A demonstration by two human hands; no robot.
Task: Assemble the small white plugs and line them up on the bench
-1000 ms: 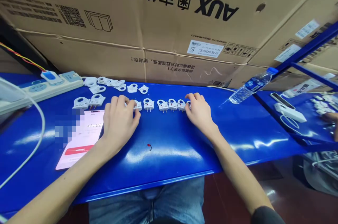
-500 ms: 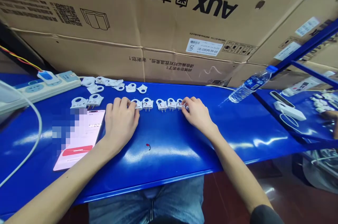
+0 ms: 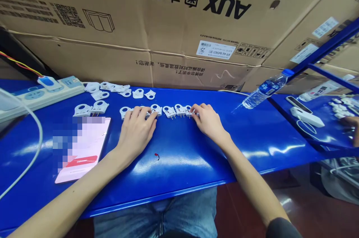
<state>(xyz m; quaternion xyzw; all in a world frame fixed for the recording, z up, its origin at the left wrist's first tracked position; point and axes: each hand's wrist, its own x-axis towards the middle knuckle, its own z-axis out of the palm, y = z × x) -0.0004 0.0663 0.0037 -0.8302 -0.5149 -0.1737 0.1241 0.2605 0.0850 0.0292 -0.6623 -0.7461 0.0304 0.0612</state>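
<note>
A row of small white plug pieces, each with a ring-shaped handle and metal prongs, lies across the middle of the blue table. My left hand (image 3: 138, 130) arches over the left part of the row, its thumb and fingers closed on white plugs and covering some of them. One plug (image 3: 126, 112) shows at the hand's left. Between my hands, several plugs (image 3: 169, 112) sit close together, prongs towards me. My right hand (image 3: 208, 120) pinches the right end of the row with thumb and forefinger, partly hiding the end plug (image 3: 189, 111).
A phone (image 3: 86, 148) lies left of my left hand, with two plugs (image 3: 100, 107) behind it. More white ring pieces (image 3: 114, 87) lie by the carton (image 3: 168, 43). A power strip (image 3: 42, 94), water bottle (image 3: 267, 88) and small red-black part (image 3: 157, 156) are around. Another person's hand (image 3: 349, 121) is far right.
My left hand has moved right along the row, uncovering a plug at its left. The gap in the middle of the row has narrowed. My right hand stays at the right end.
</note>
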